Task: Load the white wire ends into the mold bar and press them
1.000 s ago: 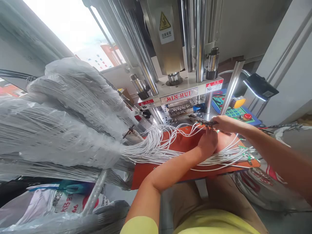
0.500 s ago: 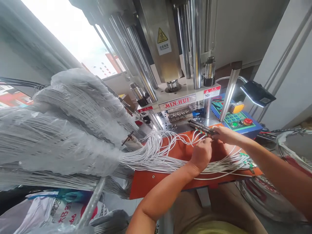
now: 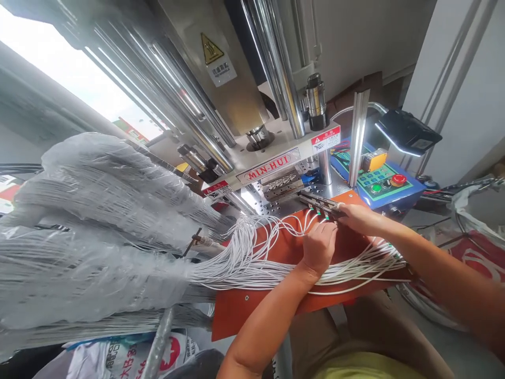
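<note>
My right hand (image 3: pixel 357 218) is closed on the right end of a dark metal bar mould (image 3: pixel 320 202), which slants over the back edge of the orange board (image 3: pixel 232 310). My left hand (image 3: pixel 320 243) is just below it, fingers pinched near the bar; what they hold is too small to make out. Small green connectors (image 3: pixel 319 212) on white cables line the bar's front side. A thick bundle of white cables (image 3: pixel 252 276) crosses the board, passing under my left forearm, with green ends at the right.
Behind the board stands a press (image 3: pixel 272 164) with steel columns and a metal block (image 3: pixel 281 184) on its bed. A blue control box (image 3: pixel 379 181) and lamp (image 3: pixel 410 131) are at right. Plastic-wrapped cables (image 3: pixel 102 237) fill the left.
The view has shifted and tilted, so the press looks closer and further left. Both hands keep nearly the same place at the bar.
</note>
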